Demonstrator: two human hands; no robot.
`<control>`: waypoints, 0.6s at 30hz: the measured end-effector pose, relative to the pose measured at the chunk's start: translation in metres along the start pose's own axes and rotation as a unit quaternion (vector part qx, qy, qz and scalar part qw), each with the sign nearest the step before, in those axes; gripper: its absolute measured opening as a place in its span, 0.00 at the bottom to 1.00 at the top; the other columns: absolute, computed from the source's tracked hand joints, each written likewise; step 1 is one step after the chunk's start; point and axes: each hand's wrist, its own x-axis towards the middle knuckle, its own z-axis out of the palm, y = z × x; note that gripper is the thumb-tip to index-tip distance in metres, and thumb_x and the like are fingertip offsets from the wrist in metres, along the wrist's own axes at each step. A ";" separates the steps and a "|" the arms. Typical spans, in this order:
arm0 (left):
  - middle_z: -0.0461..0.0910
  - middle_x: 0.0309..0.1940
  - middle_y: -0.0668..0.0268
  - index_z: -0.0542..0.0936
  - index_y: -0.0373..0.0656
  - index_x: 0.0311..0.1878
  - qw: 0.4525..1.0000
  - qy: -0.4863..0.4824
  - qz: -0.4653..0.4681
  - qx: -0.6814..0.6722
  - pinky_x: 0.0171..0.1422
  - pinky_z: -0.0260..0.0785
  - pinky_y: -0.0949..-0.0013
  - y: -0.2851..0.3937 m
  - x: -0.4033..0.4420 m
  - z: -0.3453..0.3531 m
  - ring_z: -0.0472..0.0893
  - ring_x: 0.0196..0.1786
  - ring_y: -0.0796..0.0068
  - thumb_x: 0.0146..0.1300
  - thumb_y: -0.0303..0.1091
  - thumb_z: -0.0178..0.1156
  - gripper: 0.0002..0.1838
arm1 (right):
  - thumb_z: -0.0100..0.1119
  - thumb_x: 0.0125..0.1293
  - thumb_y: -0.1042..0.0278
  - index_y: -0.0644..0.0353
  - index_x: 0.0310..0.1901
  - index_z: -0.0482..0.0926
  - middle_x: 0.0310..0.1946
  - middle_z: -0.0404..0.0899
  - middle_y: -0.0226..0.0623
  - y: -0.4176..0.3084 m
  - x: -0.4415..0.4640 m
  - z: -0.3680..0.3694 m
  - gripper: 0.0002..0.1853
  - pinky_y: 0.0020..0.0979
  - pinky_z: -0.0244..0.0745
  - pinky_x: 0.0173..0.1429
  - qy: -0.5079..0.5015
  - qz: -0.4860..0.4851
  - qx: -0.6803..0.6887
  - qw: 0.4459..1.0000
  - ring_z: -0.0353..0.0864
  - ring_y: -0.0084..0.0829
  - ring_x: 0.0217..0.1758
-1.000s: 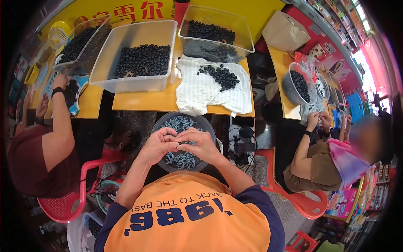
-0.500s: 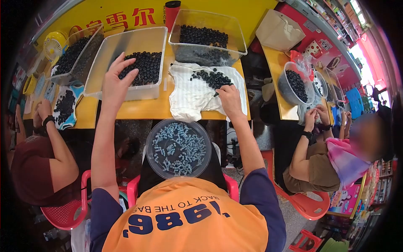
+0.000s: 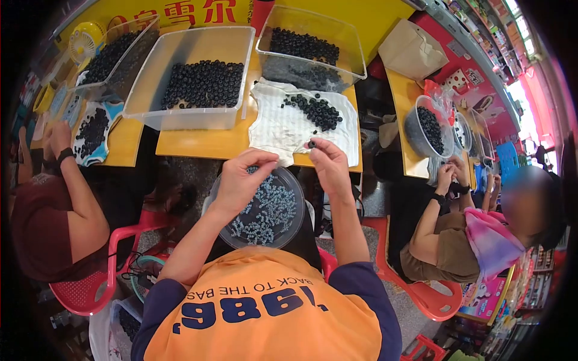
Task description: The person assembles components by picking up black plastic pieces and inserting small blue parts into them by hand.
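Note:
My left hand [image 3: 244, 180] is pinched closed over the rim of a round clear tub; whatever it holds is too small to make out. Between the thumb and forefinger of my right hand [image 3: 329, 165] is a small black piece [image 3: 311, 144], in front of a white cloth [image 3: 268, 120]. A pile of black pieces [image 3: 322, 113] lies on that cloth. The round tub [image 3: 297, 225] sits on my lap with many small blue-grey coil-like parts [image 3: 268, 207] inside.
A clear bin [image 3: 198, 120] of black pieces stands on the yellow table [image 3: 198, 147], with another bin [image 3: 313, 57] behind the cloth. One person [image 3: 72, 222] sits at left, another [image 3: 445, 240] at right. Red chairs [image 3: 90, 295] stand beside me.
Both my hands have come back from the bin and the cloth to above the round tub. My right hand has lifted a black piece off the cloth.

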 end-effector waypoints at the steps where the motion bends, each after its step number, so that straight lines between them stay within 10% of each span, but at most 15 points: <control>1: 0.82 0.36 0.66 0.83 0.36 0.42 1.000 -0.004 0.002 -0.018 0.47 0.71 0.78 0.003 -0.003 0.005 0.80 0.39 0.80 0.59 0.22 0.63 0.08 | 0.55 0.62 0.85 0.68 0.50 0.77 0.43 0.81 0.41 0.004 -0.007 0.005 0.14 0.26 0.74 0.51 -0.022 0.003 0.031 0.999 0.79 0.27 0.45; 15: 0.81 0.39 0.68 0.77 0.40 0.50 0.854 -0.030 -0.249 -0.455 0.46 0.75 0.73 -0.033 -0.029 -0.004 0.82 0.42 0.78 0.66 0.28 0.59 0.10 | 0.60 0.60 0.82 0.65 0.49 0.80 0.54 0.73 0.37 0.034 -0.047 0.062 0.14 0.25 0.72 0.55 -0.113 -0.065 -0.074 0.989 0.73 0.23 0.51; 18: 0.81 0.41 0.68 0.77 0.39 0.52 0.844 -0.018 -0.252 -0.473 0.47 0.75 0.73 -0.044 -0.029 -0.006 0.82 0.41 0.78 0.66 0.26 0.58 0.12 | 0.65 0.55 0.80 0.60 0.49 0.81 0.52 0.76 0.37 0.023 -0.050 0.070 0.17 0.28 0.71 0.55 -0.092 -0.203 -0.373 0.901 0.75 0.30 0.51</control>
